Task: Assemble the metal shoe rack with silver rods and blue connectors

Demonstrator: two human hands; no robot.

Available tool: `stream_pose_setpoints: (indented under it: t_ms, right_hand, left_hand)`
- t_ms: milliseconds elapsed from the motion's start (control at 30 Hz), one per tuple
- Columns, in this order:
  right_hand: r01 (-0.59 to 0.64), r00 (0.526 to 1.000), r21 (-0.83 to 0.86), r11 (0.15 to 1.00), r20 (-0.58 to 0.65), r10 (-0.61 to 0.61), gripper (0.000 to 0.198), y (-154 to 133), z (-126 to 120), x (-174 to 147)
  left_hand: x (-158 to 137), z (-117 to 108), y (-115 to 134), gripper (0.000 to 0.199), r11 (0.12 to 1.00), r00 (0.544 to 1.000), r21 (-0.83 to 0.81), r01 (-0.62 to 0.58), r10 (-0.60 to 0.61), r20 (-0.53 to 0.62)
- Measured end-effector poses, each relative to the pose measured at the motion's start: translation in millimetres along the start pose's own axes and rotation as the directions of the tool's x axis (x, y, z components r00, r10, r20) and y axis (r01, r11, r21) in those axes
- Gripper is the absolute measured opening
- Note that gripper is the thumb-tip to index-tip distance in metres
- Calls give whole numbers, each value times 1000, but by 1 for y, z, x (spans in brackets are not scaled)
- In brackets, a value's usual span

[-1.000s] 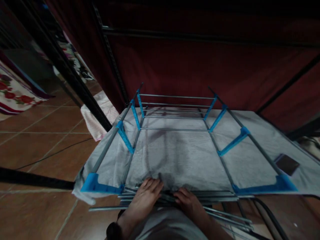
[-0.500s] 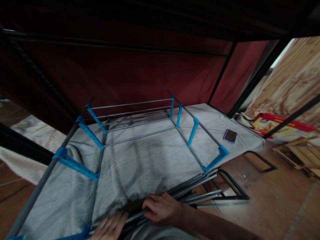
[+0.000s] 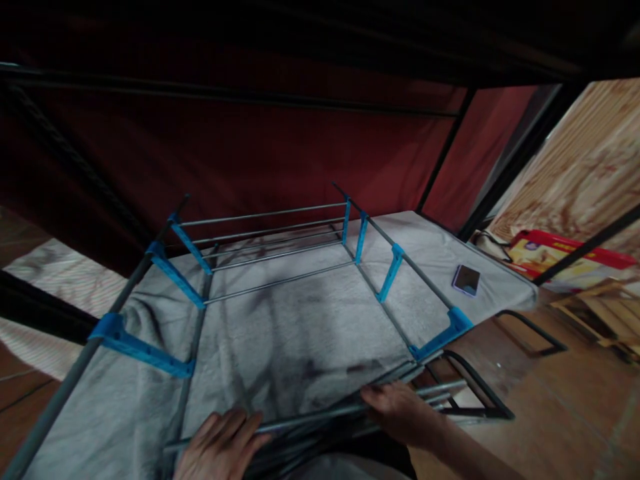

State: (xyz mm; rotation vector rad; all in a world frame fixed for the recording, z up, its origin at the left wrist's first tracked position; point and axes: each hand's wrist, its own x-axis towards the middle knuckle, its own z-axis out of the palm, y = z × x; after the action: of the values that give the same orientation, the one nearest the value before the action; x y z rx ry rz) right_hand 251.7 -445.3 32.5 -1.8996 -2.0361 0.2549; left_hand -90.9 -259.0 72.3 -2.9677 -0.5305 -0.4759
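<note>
A bundle of grey metal tubes [image 3: 310, 443] lies across my lap at the bottom of the view. One metal tube [image 3: 315, 419] stretches between my hands, over the rest. My left hand [image 3: 220, 443] has its fingers curled over that tube near its left end. Farther right, my right hand [image 3: 397, 410] closes round the tube, its fingertips partly hidden. In front of me, a half-built rack [image 3: 197, 337] of grey poles and blue plastic brackets [image 3: 145, 353] rests on its side. Several thin crossbars [image 3: 280, 283] join its two sides at the far end.
The rack lies on a bed with a grey blanket [image 3: 310, 333]. A phone [image 3: 466, 280] sits at the bed's right. Black bed posts [image 3: 515, 167] and dark red cloth [image 3: 280, 160] surround it. On the floor are a wooden stool [image 3: 600, 313] and black frame pieces [image 3: 480, 387].
My hands have moved apart, the right one sliding rightward over the tubes. A single tube now shows stretched between them, above the bundle. The view has shifted slightly.
</note>
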Motion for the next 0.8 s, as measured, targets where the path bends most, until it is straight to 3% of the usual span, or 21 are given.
stream_pose_setpoints:
  t_ms: [133, 233, 367, 467, 600, 800]
  right_hand:
    - [-36, 998, 109, 993, 60, 30, 22, 19, -7, -20]
    - [14, 1000, 100, 995, 26, -17, 21, 23, 4, -6]
    - [31, 998, -30, 999, -44, -32, 23, -7, 20, 35]
    - [67, 996, -54, 996, -57, -70, 23, -38, 22, 67]
    - [103, 995, 2, 995, 6, -103, 18, -64, 22, 109]
    - [105, 991, -6, 994, 78, -104, 19, -70, 25, 176]
  left_hand:
    - [21, -10, -14, 24, 970, 965, -17, 244, -241, 100]
    - [38, -13, -20, 36, 929, 907, 8, 369, -362, 215]
    - [46, -9, -23, 37, 883, 840, 27, 469, -455, 297]
    - [38, -6, -18, 39, 873, 816, 15, 487, -461, 348]
    - [29, -5, -14, 42, 870, 821, 4, 493, -467, 327]
    - [26, 3, -33, 34, 920, 912, -80, 383, -362, 195]
